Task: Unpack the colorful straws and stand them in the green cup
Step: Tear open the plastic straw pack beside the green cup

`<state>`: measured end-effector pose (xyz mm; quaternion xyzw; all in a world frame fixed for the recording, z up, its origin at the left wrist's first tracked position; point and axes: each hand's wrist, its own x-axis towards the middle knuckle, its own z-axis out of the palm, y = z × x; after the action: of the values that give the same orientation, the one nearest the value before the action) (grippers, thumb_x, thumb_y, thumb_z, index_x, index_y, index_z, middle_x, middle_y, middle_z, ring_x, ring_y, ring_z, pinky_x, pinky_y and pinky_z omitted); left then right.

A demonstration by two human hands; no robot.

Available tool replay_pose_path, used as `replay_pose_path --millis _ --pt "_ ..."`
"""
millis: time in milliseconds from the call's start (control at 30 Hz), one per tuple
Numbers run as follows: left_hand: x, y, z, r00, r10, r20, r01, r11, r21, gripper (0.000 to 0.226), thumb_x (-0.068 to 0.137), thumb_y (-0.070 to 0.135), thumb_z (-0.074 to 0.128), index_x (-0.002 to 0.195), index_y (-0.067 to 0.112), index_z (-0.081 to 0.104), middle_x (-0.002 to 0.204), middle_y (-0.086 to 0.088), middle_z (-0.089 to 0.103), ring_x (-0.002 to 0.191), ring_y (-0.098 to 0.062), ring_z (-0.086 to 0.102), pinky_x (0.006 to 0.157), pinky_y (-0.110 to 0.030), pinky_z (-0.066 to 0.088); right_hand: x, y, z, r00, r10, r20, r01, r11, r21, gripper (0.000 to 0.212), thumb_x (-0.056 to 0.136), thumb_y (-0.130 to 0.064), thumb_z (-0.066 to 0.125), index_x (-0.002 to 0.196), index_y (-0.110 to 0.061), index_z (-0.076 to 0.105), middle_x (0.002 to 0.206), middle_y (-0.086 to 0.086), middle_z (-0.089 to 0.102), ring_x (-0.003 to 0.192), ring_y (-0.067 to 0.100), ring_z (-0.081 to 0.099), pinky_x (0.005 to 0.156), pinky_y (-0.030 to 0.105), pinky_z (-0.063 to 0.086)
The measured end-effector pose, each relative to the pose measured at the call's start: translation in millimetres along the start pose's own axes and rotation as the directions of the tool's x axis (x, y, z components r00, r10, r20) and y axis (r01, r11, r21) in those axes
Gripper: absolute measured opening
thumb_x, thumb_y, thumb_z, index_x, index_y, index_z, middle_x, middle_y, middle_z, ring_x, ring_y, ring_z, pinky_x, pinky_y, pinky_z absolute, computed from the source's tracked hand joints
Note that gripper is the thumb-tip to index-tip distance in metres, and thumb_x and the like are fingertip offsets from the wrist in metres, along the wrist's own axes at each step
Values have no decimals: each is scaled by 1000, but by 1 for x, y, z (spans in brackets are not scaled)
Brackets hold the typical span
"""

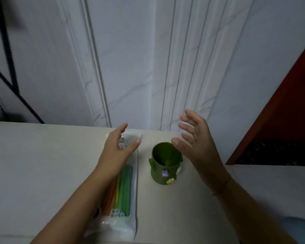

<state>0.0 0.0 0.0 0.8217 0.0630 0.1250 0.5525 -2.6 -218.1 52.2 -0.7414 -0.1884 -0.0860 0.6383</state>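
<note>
**Nothing unpacked yet: both hands open, packet sealed, cup without straws**

Your left hand point(116, 148) is open, fingers straight and loosely together, thumb held apart, palm turned toward the right. It holds nothing. It hangs over the far end of the clear plastic packet point(133, 191), which lies flat on the pale table point(42, 155) and runs from under your palm back along your forearm toward you. I cannot tell whether the fingers touch the plastic. The colorful straws point(125, 187) lie side by side inside it, with red, orange, yellow and green ones showing below your wrist. The packet looks closed, and no straw is outside it.

Just to the right of your left thumb, between your two hands, the green cup point(165, 162) stands upright on the table, apart from the packet. It has small stickers on its near side. No straw stands in it.

Your right hand point(195, 138) is also open, fingers spread and palm facing left. It is raised just right of the cup's rim, and I cannot tell if it touches the rim. It grips nothing.

By my judgement the task is at its very start. You have yet to open the packet, draw the straws out and stand them in the cup; no step shows as done.
</note>
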Motion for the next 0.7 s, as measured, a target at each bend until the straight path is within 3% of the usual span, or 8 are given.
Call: replay_pose_path --millis 67,133,200,333,467,567,700 --pt "-3 -8 -6 986 -165 -4 161 952 259 91 62 68 66 139 30 40 140 -6 46 123 -25 48 103 -45 41 -11 -9 4 999 29 -41 -28 1000 12 60 72 -29 68 123 -45 39 134 -14 49 122 1 49 105 31 42" --pt "-10 -13 -9 941 -338 -4 299 825 479 101 59 70 67 143 24 35 142 -10 40 128 -31 43 106 -47 37 -27 -13 8 997 52 -62 -51 999 11 56 74 -24 66 119 -46 42 132 -15 50 121 2 50 102 29 43" --pt "-16 -15 -10 905 -422 -52 383 758 528 103 61 63 73 143 17 31 141 -12 40 129 -33 41 105 -45 36 -40 -15 11 991 78 -110 -77 997 14 52 79 -18 67 118 -43 44 127 -15 52 118 4 52 98 28 46" --pt "-17 -7 -14 866 -493 -86 492 807 325 97 57 43 86 131 7 34 129 -15 53 116 -34 54 96 -42 47 -57 -28 17 979 117 -170 -112 993 35 45 83 -5 64 119 -28 49 115 -12 56 110 9 56 86 20 51" --pt "-25 8 -22 817 -576 -7 576 817 15 52 64 27 85 103 4 60 101 -16 69 74 -27 66 68 -32 53 -66 -41 25 978 157 -137 -150 987 56 42 83 -2 63 121 -17 53 109 -4 59 95 8 60 74 17 53" --pt "-35 24 -25 876 -482 -29 473 868 -151 34 71 21 80 97 7 63 97 -13 71 71 -24 67 64 -30 54 -65 -49 32 982 180 -53 -175 981 78 36 84 -4 62 117 -16 55 104 1 61 83 7 61 73 18 52" --pt "-60 64 -32 973 -225 -57 196 928 -316 32 71 8 77 100 13 65 95 -6 72 82 -22 70 70 -30 58 -53 -65 44 969 232 87 -244 958 152 28 87 -6 60 112 -14 53 98 7 60 83 18 62 64 18 54"
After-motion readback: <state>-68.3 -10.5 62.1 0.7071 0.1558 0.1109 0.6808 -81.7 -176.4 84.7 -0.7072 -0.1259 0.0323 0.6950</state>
